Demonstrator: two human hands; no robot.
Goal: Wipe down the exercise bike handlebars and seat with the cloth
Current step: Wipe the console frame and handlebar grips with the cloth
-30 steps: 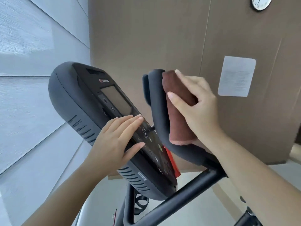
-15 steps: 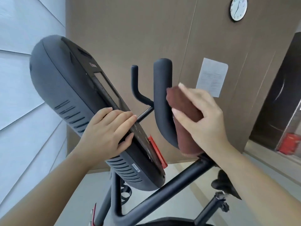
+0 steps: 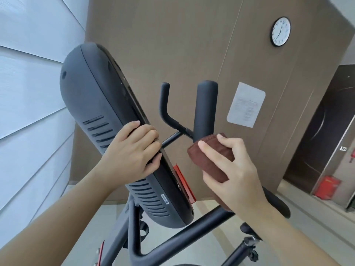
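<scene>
The black foam handlebar (image 3: 206, 108) stands upright at the centre, with a thinner bar end (image 3: 164, 100) to its left. My right hand (image 3: 234, 169) is shut on a folded brown cloth (image 3: 209, 160) pressed around the lower part of that handlebar. My left hand (image 3: 132, 152) grips the edge of the bike's dark console (image 3: 99, 104), fingers curled over its screen side. The black seat (image 3: 276, 206) shows partly behind my right forearm, low on the right.
The bike's black frame tube (image 3: 172, 239) slants across the bottom. A red tab (image 3: 184, 183) sticks out beside the console. Brown wall panels carry a clock (image 3: 280, 31) and a paper notice (image 3: 245, 104). A dark door (image 3: 326, 131) and red box (image 3: 326, 189) lie right.
My right hand has slid the cloth down the handlebar from its top to its lower part. My left hand shifted from lying on the console face to gripping its edge. The view swung rightward.
</scene>
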